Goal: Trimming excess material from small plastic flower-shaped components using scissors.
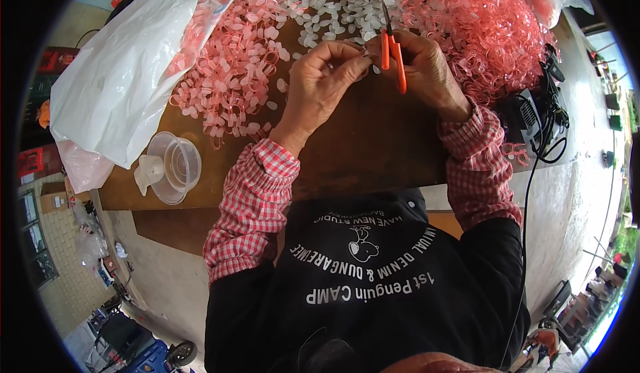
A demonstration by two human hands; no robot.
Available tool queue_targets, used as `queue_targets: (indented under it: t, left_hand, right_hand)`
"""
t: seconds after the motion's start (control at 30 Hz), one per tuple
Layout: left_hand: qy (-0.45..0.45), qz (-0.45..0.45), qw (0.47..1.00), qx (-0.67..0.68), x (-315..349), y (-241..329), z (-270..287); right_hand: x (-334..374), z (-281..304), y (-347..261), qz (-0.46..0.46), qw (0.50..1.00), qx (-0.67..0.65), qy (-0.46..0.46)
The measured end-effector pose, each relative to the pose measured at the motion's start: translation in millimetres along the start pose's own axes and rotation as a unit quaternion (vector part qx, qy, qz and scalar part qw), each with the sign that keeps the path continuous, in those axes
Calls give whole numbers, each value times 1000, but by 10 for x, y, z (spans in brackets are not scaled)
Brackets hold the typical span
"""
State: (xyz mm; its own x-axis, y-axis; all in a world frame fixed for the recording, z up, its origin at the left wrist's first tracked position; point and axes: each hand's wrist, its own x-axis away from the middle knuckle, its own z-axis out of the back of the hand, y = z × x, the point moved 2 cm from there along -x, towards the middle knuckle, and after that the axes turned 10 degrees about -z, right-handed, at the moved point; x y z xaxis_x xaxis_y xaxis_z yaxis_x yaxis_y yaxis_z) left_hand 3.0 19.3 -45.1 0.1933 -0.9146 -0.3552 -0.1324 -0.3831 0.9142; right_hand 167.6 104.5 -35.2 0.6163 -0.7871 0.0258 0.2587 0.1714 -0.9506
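My right hand (430, 73) holds a pair of scissors with orange handles (401, 73), the blades pointing to the far side. Close beside it, my left hand (321, 83) is pinched closed at the fingertips; whatever is between them is too small to make out. Just beyond both hands lie scattered small whitish oval pieces (350, 6). A heap of pink loops with pale oval tabs (230, 73) spreads to the left. On the right rises a larger, tangled heap of glossy pink loops (473, 30).
A white plastic bag (127, 73) lies along the table's left side. Nearer stands a clear round plastic tub (179, 166) with a crumpled whitish piece (148, 172) beside it. A black device with cables (533, 116) sits at the right edge of the brown table (373, 153).
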Motion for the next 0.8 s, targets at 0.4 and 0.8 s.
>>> queue_targets:
  t: [0.4, 0.8]
  left_hand:
    - [21, -104, 976, -191, -27, -26, -72]
    - [-16, -202, 920, -335, -61, 27, -82]
  right_hand:
    - [11, -102, -72, 26, 984, 141, 105]
    - [42, -47, -246, 182, 921, 306, 158]
